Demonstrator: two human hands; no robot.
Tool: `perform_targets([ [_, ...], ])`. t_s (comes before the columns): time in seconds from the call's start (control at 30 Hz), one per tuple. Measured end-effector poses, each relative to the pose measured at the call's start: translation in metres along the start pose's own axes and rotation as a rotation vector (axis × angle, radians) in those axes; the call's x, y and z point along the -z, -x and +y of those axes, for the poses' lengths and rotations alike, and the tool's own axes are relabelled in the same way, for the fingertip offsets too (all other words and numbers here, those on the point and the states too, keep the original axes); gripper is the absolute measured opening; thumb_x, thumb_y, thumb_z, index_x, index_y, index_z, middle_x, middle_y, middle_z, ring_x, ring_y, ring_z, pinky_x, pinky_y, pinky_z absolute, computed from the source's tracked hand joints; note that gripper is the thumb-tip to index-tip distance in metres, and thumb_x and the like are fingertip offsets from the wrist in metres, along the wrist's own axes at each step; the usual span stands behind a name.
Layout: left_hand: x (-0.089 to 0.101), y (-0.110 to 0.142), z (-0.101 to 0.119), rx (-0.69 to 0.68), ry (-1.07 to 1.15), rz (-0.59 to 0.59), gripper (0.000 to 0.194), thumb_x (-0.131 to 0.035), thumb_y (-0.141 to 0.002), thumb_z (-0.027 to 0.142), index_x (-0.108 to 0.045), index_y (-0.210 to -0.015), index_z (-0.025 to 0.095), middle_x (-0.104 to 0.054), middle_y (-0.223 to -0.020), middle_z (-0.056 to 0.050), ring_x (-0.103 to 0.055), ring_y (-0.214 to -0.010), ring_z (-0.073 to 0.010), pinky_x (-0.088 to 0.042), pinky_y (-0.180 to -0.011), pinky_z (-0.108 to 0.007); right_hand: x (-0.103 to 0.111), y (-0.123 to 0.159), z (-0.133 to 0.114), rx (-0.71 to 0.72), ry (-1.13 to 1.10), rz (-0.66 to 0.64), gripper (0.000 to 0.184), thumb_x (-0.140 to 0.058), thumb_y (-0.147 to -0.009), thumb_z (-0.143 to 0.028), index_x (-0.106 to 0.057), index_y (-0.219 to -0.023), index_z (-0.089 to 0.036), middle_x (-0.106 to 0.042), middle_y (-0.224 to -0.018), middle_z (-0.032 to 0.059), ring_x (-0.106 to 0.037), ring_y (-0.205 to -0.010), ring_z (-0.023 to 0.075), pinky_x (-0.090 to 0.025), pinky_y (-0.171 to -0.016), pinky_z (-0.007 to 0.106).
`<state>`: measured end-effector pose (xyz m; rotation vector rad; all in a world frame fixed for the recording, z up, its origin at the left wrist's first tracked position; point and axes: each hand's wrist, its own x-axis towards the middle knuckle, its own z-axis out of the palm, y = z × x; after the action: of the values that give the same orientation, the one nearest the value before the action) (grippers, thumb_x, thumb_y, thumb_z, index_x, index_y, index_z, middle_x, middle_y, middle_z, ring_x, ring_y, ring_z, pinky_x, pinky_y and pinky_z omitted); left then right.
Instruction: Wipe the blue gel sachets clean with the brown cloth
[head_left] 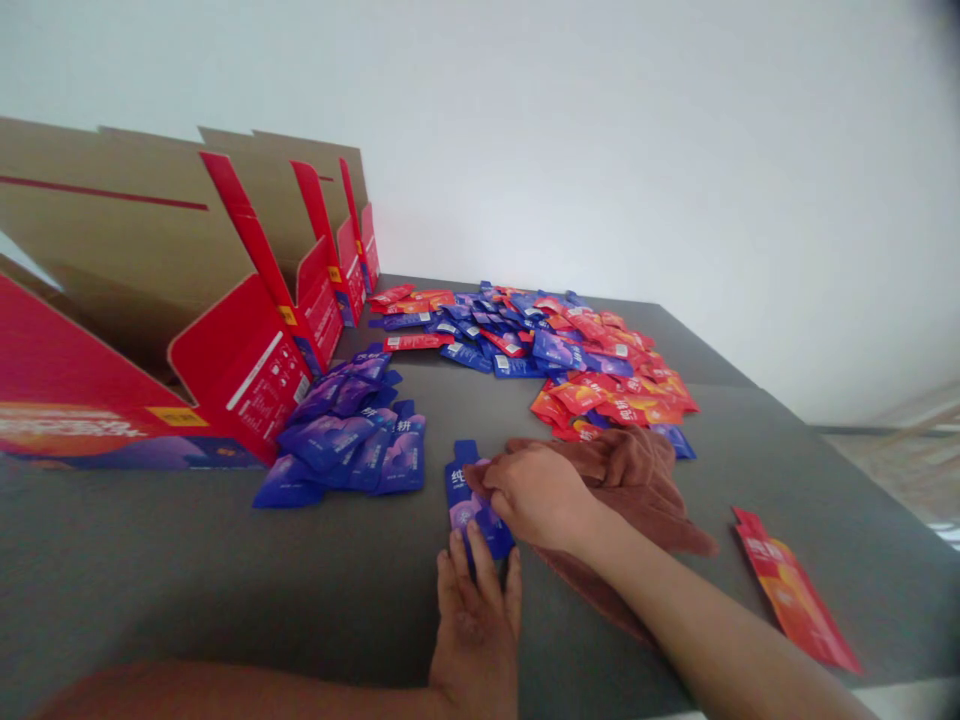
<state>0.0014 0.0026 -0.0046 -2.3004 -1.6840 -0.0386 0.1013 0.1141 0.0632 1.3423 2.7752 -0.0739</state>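
Blue sachets (pixel 352 440) lie piled at left, perhaps finished; right of them, my left hand (pixel 476 620), fingers slightly spread, steadies one sachet (pixel 459 495); my right hand (pixel 541 495) pinches a brown cloth (pixel 645 475) against it; the mixed heap (pixel 559 350) behind apparently remains.

Left hand (pixel 475 620) on blue pouch (pixel 459 488); right hand (pixel 544 497) clutching brown cloth (pixel 637 480) against it. Red boxes (pixel 244 370) to left.
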Motion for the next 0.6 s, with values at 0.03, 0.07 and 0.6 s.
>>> perform_targets([
  [0.03,0.002,0.000,-0.001,-0.013,-0.009,0.006,0.041,-0.062,-0.071,0.034,-0.055,-0.111,0.033,-0.056,-0.119,-0.021,-0.051,-0.107,-0.0357,-0.047,-0.084,-0.049,0.001,0.002,-0.001,0.037,-0.033,-0.006,0.024,-0.041,-0.082,-0.023,-0.064,-0.083,-0.019,-0.068,-0.085,0.0068,-0.059,-0.083,0.0207,-0.038,-0.076,0.031],
  [0.07,0.004,-0.001,-0.002,-0.023,-0.018,0.014,0.041,-0.062,-0.070,0.034,-0.055,-0.111,0.032,-0.057,-0.117,-0.022,-0.052,-0.106,-0.0359,-0.048,-0.083,-0.049,0.001,0.003,-0.002,0.082,-0.075,-0.013,0.023,-0.041,-0.081,-0.022,-0.065,-0.084,-0.019,-0.068,-0.087,0.0061,-0.059,-0.084,0.0194,-0.037,-0.076,0.029],
  [0.6,0.004,-0.002,-0.001,-0.011,-0.030,0.064,0.040,-0.065,-0.067,0.035,-0.059,-0.107,0.031,-0.057,-0.114,-0.025,-0.052,-0.103,-0.0382,-0.048,-0.081,-0.050,-0.008,-0.011,0.011,-0.030,-0.068,-0.001,0.026,-0.041,-0.082,-0.020,-0.066,-0.087,-0.021,-0.068,-0.094,0.0052,-0.058,-0.090,0.0187,-0.036,-0.082,0.029],
])
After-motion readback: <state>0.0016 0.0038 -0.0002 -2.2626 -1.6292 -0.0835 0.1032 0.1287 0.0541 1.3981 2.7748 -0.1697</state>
